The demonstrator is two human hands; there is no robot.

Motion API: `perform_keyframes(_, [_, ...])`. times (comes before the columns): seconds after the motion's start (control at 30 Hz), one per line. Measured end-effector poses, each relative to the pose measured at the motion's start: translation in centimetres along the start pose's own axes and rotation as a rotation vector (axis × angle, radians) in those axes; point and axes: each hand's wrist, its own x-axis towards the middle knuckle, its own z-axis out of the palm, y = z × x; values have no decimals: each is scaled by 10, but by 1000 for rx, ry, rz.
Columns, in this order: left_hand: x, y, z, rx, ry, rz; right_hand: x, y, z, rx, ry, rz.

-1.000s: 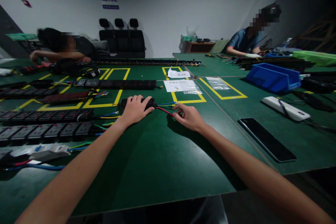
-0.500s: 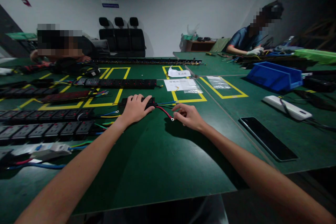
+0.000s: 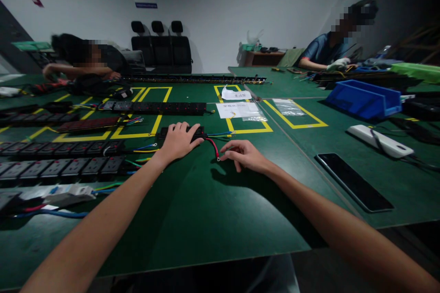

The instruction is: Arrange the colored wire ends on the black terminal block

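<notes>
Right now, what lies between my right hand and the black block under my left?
The red wire, curving from the black block to its ring terminal near your right hand; head view.

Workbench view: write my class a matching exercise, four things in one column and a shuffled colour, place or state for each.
1. Left hand
2. Red wire
3. Phone
4. Bin

A. blue
B. lying flat, dark screen up
C. on a black power strip
D. ring-tipped end by the right hand

Pairs: 1-C, 2-D, 3-B, 4-A
</notes>
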Motion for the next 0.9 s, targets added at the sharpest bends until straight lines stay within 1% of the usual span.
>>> perform_keyframes(0.07, [0, 0, 0, -17, 0, -4, 4, 8, -3, -37, 142, -29])
perform_keyframes(0.2, [1, -1, 0, -26, -4, 1, 10, 23, -12, -168, 493, -113])
perform_keyframes(0.27, [2, -2, 0, -23, -9, 6, 10, 26, -15, -331, 598, -142])
perform_keyframes(0.3, [2, -2, 0, -23, -11, 8, 10, 26, -17, -434, 621, -143])
perform_keyframes(0.4, [1, -1, 0, -33, -11, 7, 8, 27, -18, -728, 615, -116])
perform_keyframes(0.47, [1, -1, 0, -34, -6, 0, 7, 29, -18, -845, 591, -97])
perform_keyframes(0.67, [0, 0, 0, -4, -5, -3, 11, 37, -20, -918, 494, -170])
perform_keyframes(0.9, [0, 1, -1, -20, -3, -9, 10, 34, -18, -1076, 379, -96])
